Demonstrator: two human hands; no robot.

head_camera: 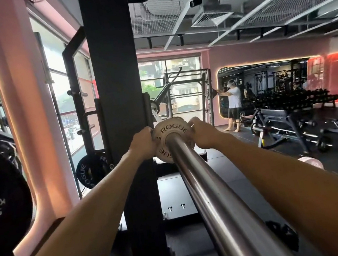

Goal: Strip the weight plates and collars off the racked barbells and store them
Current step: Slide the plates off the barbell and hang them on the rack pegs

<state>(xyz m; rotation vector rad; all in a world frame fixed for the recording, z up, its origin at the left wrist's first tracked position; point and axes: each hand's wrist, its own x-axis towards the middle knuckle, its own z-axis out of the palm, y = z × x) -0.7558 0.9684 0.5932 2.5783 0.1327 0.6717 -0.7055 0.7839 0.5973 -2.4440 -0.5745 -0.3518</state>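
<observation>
A small pale weight plate [173, 140] marked ROGUE is gripped on its left edge by the left hand [142, 141] and on its right edge by the right hand [204, 132]. It is threaded on a steel barbell sleeve [212, 197], just beside a black rack upright [121, 112]. Black plates [92, 171] are stored low on the rack. A person in a white shirt [234, 103] is seen by a mirror.
</observation>
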